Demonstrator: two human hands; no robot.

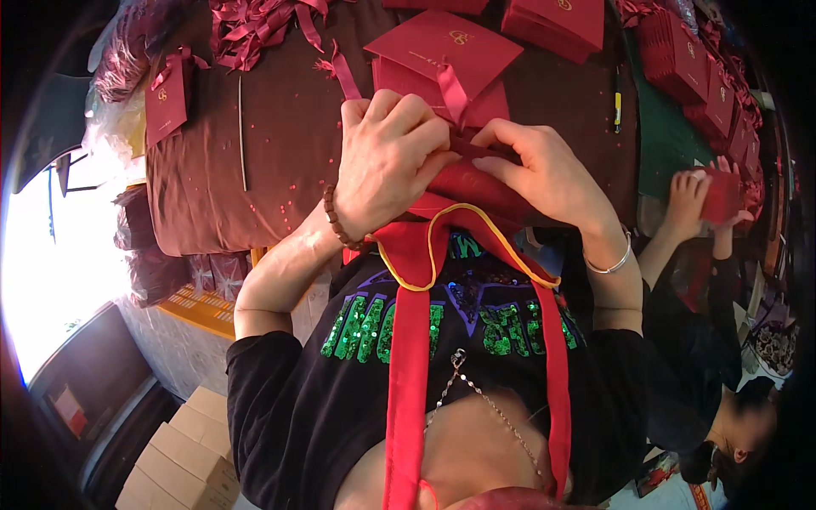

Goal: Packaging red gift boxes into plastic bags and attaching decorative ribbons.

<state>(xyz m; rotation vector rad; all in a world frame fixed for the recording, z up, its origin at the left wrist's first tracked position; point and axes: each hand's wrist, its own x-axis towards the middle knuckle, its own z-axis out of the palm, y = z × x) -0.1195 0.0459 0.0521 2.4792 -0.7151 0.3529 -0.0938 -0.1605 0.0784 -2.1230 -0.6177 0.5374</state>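
Note:
Close in front of me, both my hands work at a dark red ribbon [453,95] over a red paper piece [480,183]. My left hand [395,140] is closed, its fingers curled and pinching, and a ribbon end [344,75] sticks up past its knuckles. Thumb and forefinger of my right hand [544,170] pinch together at the ribbon's lower part; its exact grip is partly hidden. Just beyond the fingers lies a red card or flat bag [446,47] with gold print, its corner toward me.
Ribbons [255,30] heap at the far left, near a red tagged bag [167,98]. Red stacks [557,25] stand far right. A thin stick [242,132] and a yellow pen [617,110] lie on the brown cloth [289,170]. A co-worker's hands [701,195] hold a red piece at right.

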